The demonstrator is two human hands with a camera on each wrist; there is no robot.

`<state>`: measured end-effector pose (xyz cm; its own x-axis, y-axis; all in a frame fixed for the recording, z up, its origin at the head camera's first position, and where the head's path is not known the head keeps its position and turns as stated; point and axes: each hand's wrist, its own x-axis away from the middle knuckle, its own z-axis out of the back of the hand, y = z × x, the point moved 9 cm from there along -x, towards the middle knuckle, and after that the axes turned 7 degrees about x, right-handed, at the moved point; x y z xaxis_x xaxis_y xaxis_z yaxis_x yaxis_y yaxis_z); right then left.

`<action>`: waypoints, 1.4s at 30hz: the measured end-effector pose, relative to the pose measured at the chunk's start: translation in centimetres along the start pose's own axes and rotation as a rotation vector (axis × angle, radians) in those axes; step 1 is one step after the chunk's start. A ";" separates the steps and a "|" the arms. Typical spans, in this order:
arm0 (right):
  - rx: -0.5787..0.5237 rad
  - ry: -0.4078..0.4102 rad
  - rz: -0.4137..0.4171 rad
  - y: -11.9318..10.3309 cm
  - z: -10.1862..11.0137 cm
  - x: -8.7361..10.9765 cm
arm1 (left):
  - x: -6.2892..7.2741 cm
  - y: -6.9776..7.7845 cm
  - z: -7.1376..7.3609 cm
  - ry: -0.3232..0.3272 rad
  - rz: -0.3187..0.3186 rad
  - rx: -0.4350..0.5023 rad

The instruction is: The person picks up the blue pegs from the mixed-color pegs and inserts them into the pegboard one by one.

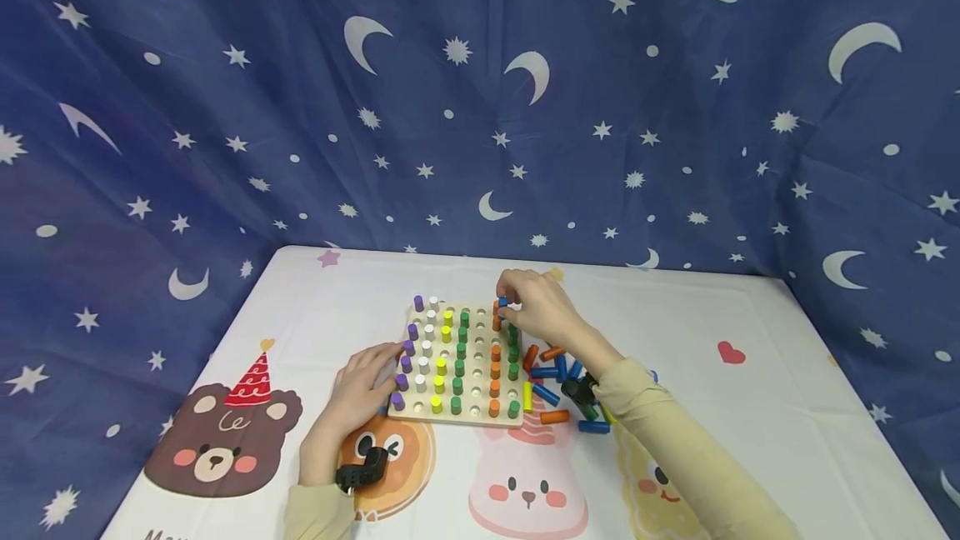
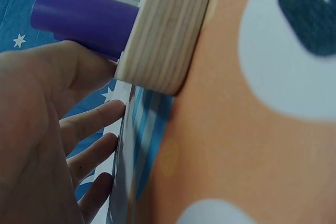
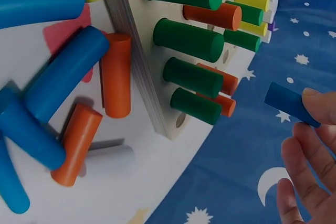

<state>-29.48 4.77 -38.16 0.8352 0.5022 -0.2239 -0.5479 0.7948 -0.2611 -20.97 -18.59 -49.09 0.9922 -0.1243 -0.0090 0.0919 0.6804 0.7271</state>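
A wooden pegboard lies on the table with columns of purple, white, yellow, green and orange pegs standing in it. Between the inner green pegs and the orange pegs runs a column of bare holes. My left hand rests at the board's left edge; its thumb side touches the wood beside a purple peg, with the other fingers extended below. Over the far right part of the board, my right hand pinches a blue peg between thumb and fingers, near the far orange pegs.
Right of the board lies a loose pile of blue pegs, orange pegs, a yellow peg and a pale peg. The right forearm passes over part of it. A starry blue curtain hangs behind the table.
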 end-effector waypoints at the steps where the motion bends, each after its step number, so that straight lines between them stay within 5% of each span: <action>1: 0.002 0.000 0.003 -0.1 -0.1 -0.2 | 0.0 0.0 0.0 -0.002 0.002 -0.001; 42: 0.005 -0.094 -0.047 1.5 -5.9 -3.4 | 0.0 -0.2 0.0 -0.002 0.001 -0.021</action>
<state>-33.45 2.22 -43.31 0.8609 0.4938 -0.1222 -0.5078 0.8198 -0.2647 -20.95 -18.70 -49.21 0.9921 -0.1251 -0.0075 0.0931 0.6957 0.7123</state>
